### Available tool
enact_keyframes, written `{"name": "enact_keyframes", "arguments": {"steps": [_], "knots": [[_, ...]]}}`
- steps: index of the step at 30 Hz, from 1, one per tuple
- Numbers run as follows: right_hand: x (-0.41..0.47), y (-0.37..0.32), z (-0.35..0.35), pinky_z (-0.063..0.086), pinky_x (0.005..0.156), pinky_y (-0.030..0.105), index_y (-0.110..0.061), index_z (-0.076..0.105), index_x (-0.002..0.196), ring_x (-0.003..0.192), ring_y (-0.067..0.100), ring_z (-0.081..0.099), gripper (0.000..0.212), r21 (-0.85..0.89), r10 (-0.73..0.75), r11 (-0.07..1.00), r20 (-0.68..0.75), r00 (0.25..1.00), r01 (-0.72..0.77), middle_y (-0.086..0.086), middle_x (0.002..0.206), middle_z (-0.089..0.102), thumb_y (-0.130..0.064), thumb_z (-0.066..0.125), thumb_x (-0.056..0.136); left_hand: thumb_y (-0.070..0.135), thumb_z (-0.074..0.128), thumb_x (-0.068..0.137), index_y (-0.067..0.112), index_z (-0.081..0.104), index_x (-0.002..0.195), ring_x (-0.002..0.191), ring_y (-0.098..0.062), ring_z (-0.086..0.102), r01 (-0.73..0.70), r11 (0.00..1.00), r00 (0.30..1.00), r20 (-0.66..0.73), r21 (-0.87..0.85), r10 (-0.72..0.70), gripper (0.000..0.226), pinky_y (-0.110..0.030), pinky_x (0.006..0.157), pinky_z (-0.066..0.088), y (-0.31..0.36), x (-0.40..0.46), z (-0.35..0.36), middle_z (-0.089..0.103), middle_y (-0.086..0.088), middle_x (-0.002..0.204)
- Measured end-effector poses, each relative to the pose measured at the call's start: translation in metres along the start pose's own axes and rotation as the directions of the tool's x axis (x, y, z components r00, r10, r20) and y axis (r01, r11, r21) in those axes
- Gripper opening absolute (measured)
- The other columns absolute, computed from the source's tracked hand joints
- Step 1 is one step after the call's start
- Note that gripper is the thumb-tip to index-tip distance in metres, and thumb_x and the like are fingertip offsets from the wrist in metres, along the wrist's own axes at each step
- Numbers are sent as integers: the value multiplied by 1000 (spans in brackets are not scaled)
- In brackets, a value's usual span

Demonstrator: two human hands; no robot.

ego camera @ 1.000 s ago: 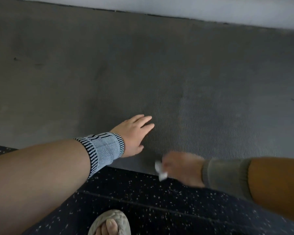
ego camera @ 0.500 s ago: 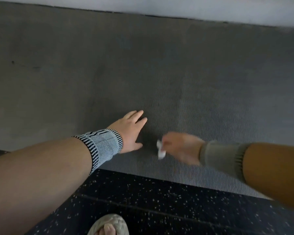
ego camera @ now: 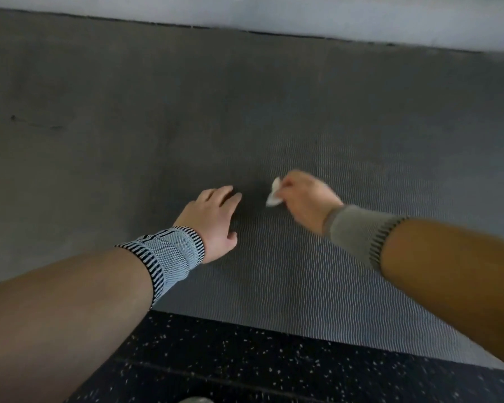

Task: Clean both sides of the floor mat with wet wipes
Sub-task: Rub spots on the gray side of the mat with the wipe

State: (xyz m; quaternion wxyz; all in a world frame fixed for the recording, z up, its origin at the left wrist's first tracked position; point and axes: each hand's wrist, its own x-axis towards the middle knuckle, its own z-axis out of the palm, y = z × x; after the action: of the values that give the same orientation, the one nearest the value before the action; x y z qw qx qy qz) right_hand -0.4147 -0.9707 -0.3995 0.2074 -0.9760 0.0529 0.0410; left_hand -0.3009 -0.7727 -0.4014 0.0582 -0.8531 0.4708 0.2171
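Observation:
A large grey floor mat (ego camera: 317,117) with a fine wavy ribbed texture fills most of the view and runs up to the far wall. My left hand (ego camera: 213,219) lies flat on the mat with its fingers straight, a striped wristband behind it. To its right, my right hand (ego camera: 303,199), blurred by motion, grips a small crumpled white wet wipe (ego camera: 274,196) and holds it against the mat's surface. A grey-green wristband sits on that wrist.
A pale wall (ego camera: 303,16) borders the mat's far edge. Black speckled rubber flooring (ego camera: 245,362) lies along the mat's near edge. The tip of a light sandal (ego camera: 194,399) shows at the bottom.
My right hand has swept the wipe from the mat's near edge forward across the mat. My left hand stays flat on the mat.

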Motion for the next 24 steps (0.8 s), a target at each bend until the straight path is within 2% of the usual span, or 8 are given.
{"name": "enact_keyframes", "arguments": {"steps": [3,6,8,11,13,19,22,24], "knots": [[6,-7,-2,49,69,36,-15,60,97,73,18,55,11,3,41,999,8,999,-41,6,92,57,-21,52,92,45,54,86,24,24,151,136,-25,26,5,1000,1000,-14,-14,-5,74,-44,105,40,-1,5,-6,22,1,151],[-39,-50,15,53,82,33,-8,68,101,90,22,58,18,26,-336,941,202,920,338,8,99,62,-10,59,86,36,53,89,24,39,144,128,-24,35,-6,999,997,-80,-46,3,59,-43,101,42,-3,7,-9,35,1,144],[-31,-44,10,53,82,36,-9,68,106,95,23,57,21,11,-430,891,345,834,454,8,104,61,-9,60,86,36,56,89,23,45,140,128,-24,35,-3,998,994,-112,-69,-5,54,-43,102,42,-2,10,-9,39,1,140],[34,-15,0,46,85,34,-15,62,115,100,21,53,26,1,-153,988,54,987,153,6,112,55,-14,50,92,38,58,89,20,51,133,135,-24,29,5,996,992,-125,-94,-17,47,-45,107,38,-1,16,-9,39,-2,139],[56,-9,-7,43,88,35,-11,63,113,105,26,52,27,-80,43,996,-12,999,-44,10,114,56,-7,46,92,38,59,89,19,50,132,140,-25,24,19,992,991,-127,-122,-35,48,-46,112,34,-1,24,-13,32,-5,147],[-5,-24,5,54,76,36,-8,70,95,85,24,58,15,64,-337,941,249,908,332,8,94,63,-5,62,83,34,43,96,24,11,154,148,-19,-3,109,981,992,-45,-161,-118,67,-49,118,14,1,56,-21,-6,9,162],[53,15,-5,49,82,39,-12,67,96,86,21,53,20,61,-40,997,-10,999,41,7,95,59,-9,48,91,39,40,96,27,11,154,148,-19,-2,137,981,990,-21,-138,-141,65,-50,117,14,3,60,-17,-2,10,162],[69,31,-9,44,83,35,-14,67,103,95,24,50,25,1,128,992,-106,986,-129,9,104,56,-6,47,90,46,44,94,28,20,151,147,-21,7,140,983,985,-83,-118,-150,65,-52,115,21,2,62,-22,9,7,161]]}}
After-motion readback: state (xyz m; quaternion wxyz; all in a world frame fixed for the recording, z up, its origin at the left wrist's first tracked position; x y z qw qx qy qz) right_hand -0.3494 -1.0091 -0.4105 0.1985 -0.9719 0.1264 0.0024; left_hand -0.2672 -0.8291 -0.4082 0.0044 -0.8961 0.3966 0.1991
